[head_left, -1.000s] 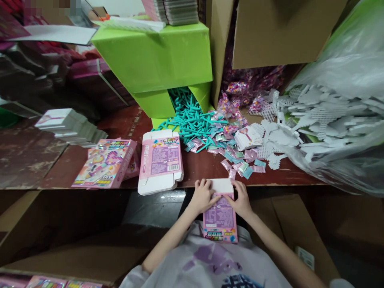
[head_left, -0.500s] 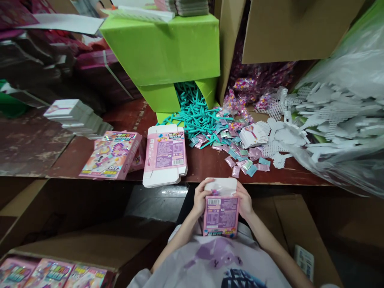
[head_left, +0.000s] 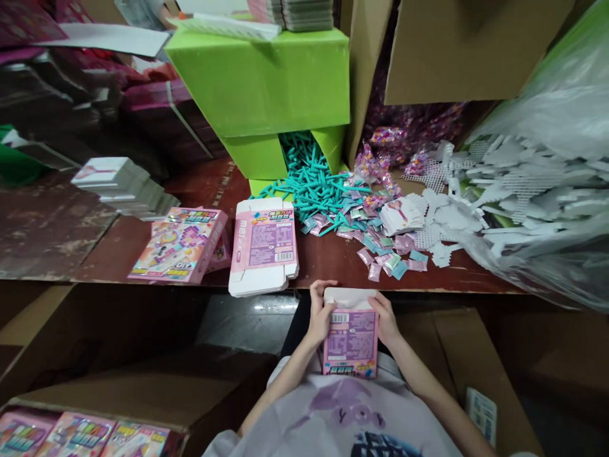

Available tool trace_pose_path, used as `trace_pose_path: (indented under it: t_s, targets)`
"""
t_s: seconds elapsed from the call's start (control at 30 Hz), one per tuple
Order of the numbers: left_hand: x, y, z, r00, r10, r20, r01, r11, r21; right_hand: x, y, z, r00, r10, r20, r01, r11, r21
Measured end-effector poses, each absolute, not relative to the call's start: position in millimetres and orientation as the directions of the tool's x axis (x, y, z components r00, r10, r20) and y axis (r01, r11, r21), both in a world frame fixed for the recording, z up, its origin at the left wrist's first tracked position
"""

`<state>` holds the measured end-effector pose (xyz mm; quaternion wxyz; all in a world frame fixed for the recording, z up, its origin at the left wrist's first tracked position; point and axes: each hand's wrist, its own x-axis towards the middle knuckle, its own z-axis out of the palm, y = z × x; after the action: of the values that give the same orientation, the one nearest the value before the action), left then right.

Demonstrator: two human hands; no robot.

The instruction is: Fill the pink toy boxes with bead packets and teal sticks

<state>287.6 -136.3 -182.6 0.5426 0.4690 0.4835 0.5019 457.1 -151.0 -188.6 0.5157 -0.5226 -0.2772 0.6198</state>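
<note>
Upright against my lap is a pink and purple cardboard box [head_left: 353, 343], its printed back toward me and its white top flap [head_left: 349, 296] raised. My left hand [head_left: 320, 317] grips the box's upper left side, thumb near the flap's base and index finger stretched out past the edge. On the upper right corner, my right hand [head_left: 384, 315] is closed, with its fingers at the flap. Beyond the hands, on the table, lie flat unfolded boxes [head_left: 264, 244] in a stack. To their left rest filled boxes [head_left: 179, 244] with a bright picture front.
Teal pens [head_left: 309, 184] spill from a green bin [head_left: 266, 82]. Small sachets [head_left: 380, 254], bead bags [head_left: 375, 158], a card pile [head_left: 402, 214] and white pegboards [head_left: 523, 190] spread rightward. A card stack [head_left: 124, 184] stands left. Packed boxes [head_left: 76, 435] sit in a carton [head_left: 118, 387] below.
The box's flap has tilted lower, and the contents seen at the opening are now covered. My left index finger has lifted off the flap's edge; my right fingers have shifted onto its corner.
</note>
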Motion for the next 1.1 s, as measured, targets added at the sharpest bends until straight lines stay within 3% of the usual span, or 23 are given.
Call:
trace_pose_path:
  t_s: [0.17,0.3,0.4,0.53,0.7,0.83,1.0,1.1]
  targets:
    - [288.8,-133.0,-187.9,0.096,0.991,-0.089,-0.17,0.104,0.98,461.0,-151.8,-192.9,0.066,0.96,-0.272,-0.35,-0.233,-0.907]
    - [284.2,-137.0,-185.6,0.131,0.991,0.007,-0.128,0.01,0.992,463.3,-157.0,-194.2,0.01,0.993,-0.119,-0.275,-0.111,-0.955]
    - [283.9,-141.2,-185.5,0.034,0.998,0.045,-0.047,-0.044,0.998,460.7,-161.1,-196.1,0.144,0.985,-0.09,-0.116,-0.074,-0.99]
    - [288.2,-144.0,-184.8,-0.062,0.997,-0.05,0.002,0.05,0.999,461.0,-160.6,-198.9,0.202,0.969,-0.145,-0.053,-0.137,-0.989]
    - [286.9,-145.5,-174.5,0.021,0.997,-0.079,-0.006,0.08,0.997,482.6,-151.0,-193.5,0.007,0.979,-0.202,-0.094,-0.2,-0.975]
    - [270.9,-148.3,-166.3,0.213,0.977,-0.012,-0.036,0.02,0.999,502.7,-149.4,-190.9,-0.179,0.964,-0.197,0.03,-0.195,-0.98]
    - [246.1,-156.4,-155.3,0.342,0.939,-0.027,0.218,-0.051,0.975,512.4,-164.5,-193.7,-0.261,0.952,-0.157,0.216,-0.101,-0.971]
    - [234.3,-165.8,-126.2,0.364,0.931,-0.022,0.295,-0.093,0.951,521.4,-156.3,-185.6,-0.409,0.903,-0.135,0.205,-0.053,-0.977]
